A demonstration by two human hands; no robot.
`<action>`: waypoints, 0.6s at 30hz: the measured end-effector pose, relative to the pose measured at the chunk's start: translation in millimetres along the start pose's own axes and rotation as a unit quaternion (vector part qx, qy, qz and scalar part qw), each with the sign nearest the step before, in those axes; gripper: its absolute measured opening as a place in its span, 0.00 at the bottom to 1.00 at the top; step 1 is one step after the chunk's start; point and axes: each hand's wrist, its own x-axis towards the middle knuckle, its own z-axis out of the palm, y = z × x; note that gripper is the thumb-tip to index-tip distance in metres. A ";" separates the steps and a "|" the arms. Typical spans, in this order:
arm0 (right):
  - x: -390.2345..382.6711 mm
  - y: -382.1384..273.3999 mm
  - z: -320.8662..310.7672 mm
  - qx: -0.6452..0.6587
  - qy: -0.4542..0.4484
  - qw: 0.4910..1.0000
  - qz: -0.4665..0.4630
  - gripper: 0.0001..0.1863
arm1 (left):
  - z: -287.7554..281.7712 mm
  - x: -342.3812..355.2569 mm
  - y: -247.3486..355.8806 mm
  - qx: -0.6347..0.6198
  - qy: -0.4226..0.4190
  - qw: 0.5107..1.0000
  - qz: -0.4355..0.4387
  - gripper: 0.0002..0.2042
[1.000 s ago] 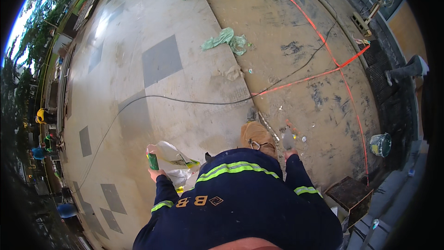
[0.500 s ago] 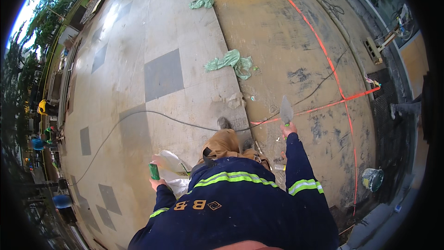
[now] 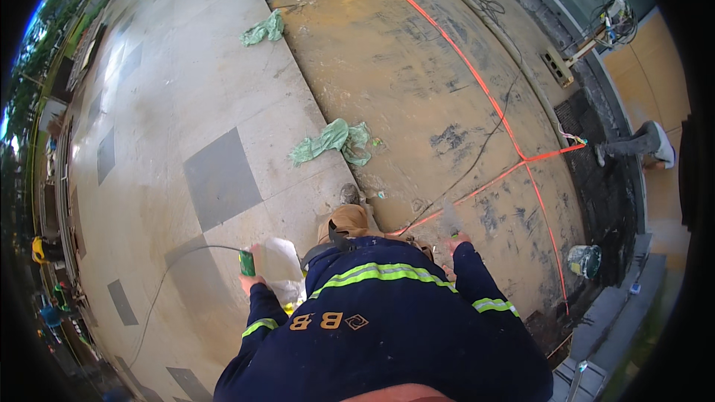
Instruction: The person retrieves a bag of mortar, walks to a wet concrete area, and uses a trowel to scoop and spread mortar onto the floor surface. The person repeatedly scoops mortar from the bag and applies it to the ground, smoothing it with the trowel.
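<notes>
Low on the left, my left hand (image 3: 249,283) grips a green object (image 3: 247,263), with a crumpled white plastic bag (image 3: 281,268) hanging beside it. In my right hand (image 3: 458,240), by my right thigh, is a metal trowel (image 3: 450,219) with a green handle. A booted foot (image 3: 349,193) of mine is near the edge where pale tiled paving (image 3: 141,201) meets a muddy brown floor (image 3: 417,104). Green crumpled sheeting (image 3: 320,145) lies on that edge ahead of me.
Orange lines (image 3: 484,89), hoses and cables cross the muddy floor. At right are a bucket (image 3: 584,260), a hollow block (image 3: 557,67), steps (image 3: 640,283) and a person's leg (image 3: 625,145). Workers (image 3: 41,249) stand along the far left beside stacked materials and greenery.
My view has moved forward along the paving edge, bringing the green sheeting closer. The trowel swung forward and has dropped back nearer my body; both hands still hold their items.
</notes>
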 end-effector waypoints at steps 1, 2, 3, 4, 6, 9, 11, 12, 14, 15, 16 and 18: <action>10.4 2.1 -2.3 -0.014 0.018 1.000 0.003 0.24 | -1.4 16.3 36.2 -0.004 -0.003 1.000 0.027 0.20; 3.1 -21.2 -15.7 -0.006 0.006 1.000 0.028 0.25 | -7.5 32.6 64.0 -0.012 0.011 0.999 0.039 0.20; -6.1 -49.2 -29.7 0.002 0.011 1.000 0.021 0.25 | -12.0 48.0 88.8 -0.022 0.022 0.998 0.049 0.20; -25.1 -85.2 -42.3 0.010 0.016 1.000 0.018 0.25 | -15.7 64.1 112.6 -0.026 0.027 0.997 0.074 0.20; -53.2 -147.7 -61.2 0.030 0.033 0.999 0.019 0.24 | -21.7 91.6 151.7 -0.027 0.038 0.994 0.097 0.21; -36.2 -184.9 -67.3 0.026 0.118 0.993 0.000 0.24 | -19.3 121.3 216.4 -0.025 0.046 0.993 0.109 0.22; 22.4 -152.8 -47.5 0.012 0.197 0.980 -0.021 0.24 | -21.0 133.2 288.6 -0.053 0.052 0.984 0.162 0.23; 37.9 -165.9 -48.3 -0.010 0.202 0.979 -0.023 0.25 | -17.5 140.3 297.7 -0.078 0.067 0.978 0.183 0.23; 71.6 -190.4 -58.8 -0.021 0.123 0.992 0.037 0.26 | -1.9 144.6 324.4 -0.125 0.070 0.973 0.180 0.23; 73.3 -211.4 -65.3 0.004 0.101 0.993 0.065 0.25 | 2.0 146.0 336.0 -0.141 0.079 0.971 0.175 0.23; 68.3 -235.1 -72.6 0.028 0.073 0.993 0.091 0.25 | 8.5 148.4 348.8 -0.158 0.096 0.969 0.165 0.24; 91.9 -235.3 -67.8 0.058 0.053 0.990 0.119 0.20 | 23.3 138.7 399.8 -0.163 0.114 0.960 0.196 0.23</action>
